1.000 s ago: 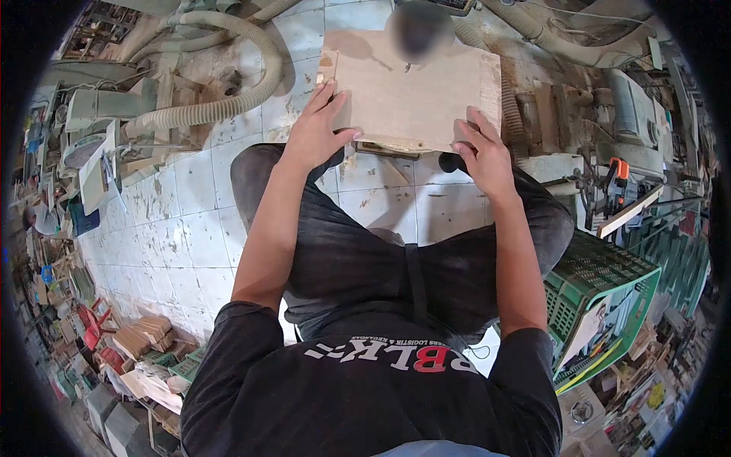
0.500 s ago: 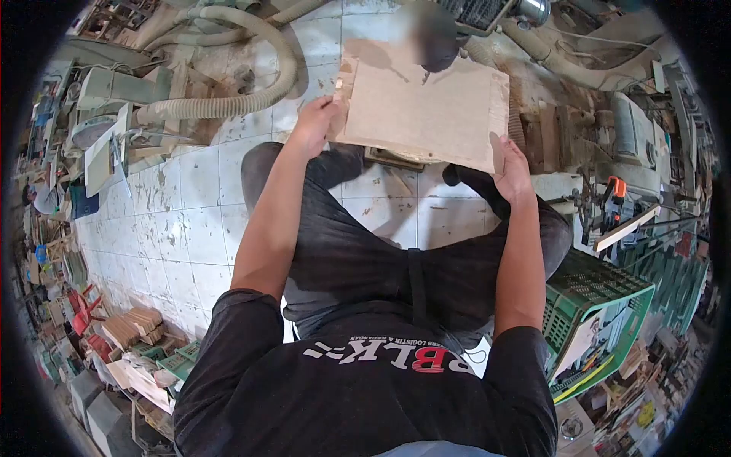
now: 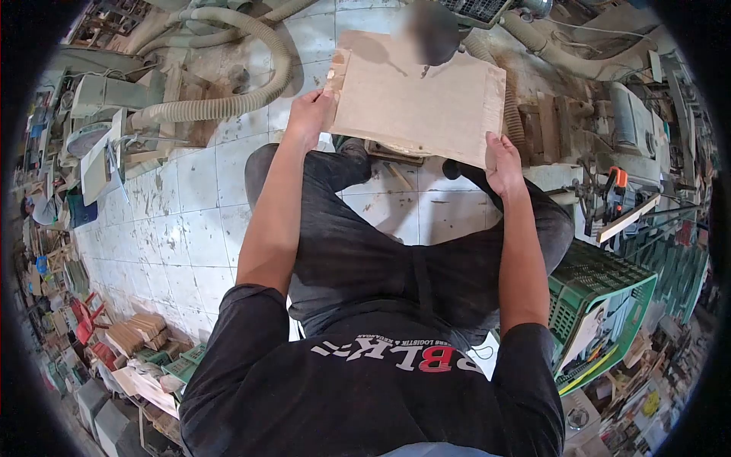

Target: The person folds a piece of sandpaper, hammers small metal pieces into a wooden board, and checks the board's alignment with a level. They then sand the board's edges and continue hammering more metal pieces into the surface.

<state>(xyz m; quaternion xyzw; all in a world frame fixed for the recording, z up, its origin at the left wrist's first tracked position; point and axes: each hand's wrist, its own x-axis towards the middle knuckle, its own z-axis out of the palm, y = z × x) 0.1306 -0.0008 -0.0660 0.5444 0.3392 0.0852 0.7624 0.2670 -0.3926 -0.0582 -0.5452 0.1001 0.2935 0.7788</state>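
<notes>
A flat, light-brown wooden panel (image 3: 422, 107) spans the space between my hands, slightly tilted in view and overlapping my feet's area. Its edges look rough, with a paler chipped patch at the left side. My left hand (image 3: 311, 118) is closed on the panel's left edge near the lower corner. On the opposite side, my right hand (image 3: 502, 164) grips the lower right corner, thumb on the upper face. Beneath the near edge shows part of a wooden frame-like piece (image 3: 396, 154), mostly hidden by the panel.
A ribbed hose (image 3: 228, 107) curves over the tiled floor (image 3: 183, 198) at left. To my right sit a green plastic crate (image 3: 601, 305) and an orange-and-black tool (image 3: 615, 186). Stacked wood pieces (image 3: 137, 335) lie at lower left. A person's dark-topped head (image 3: 438, 34) overlaps the panel's far edge.
The panel and both hands have shifted slightly up and left in view. Both hands keep their hold on its edges.
</notes>
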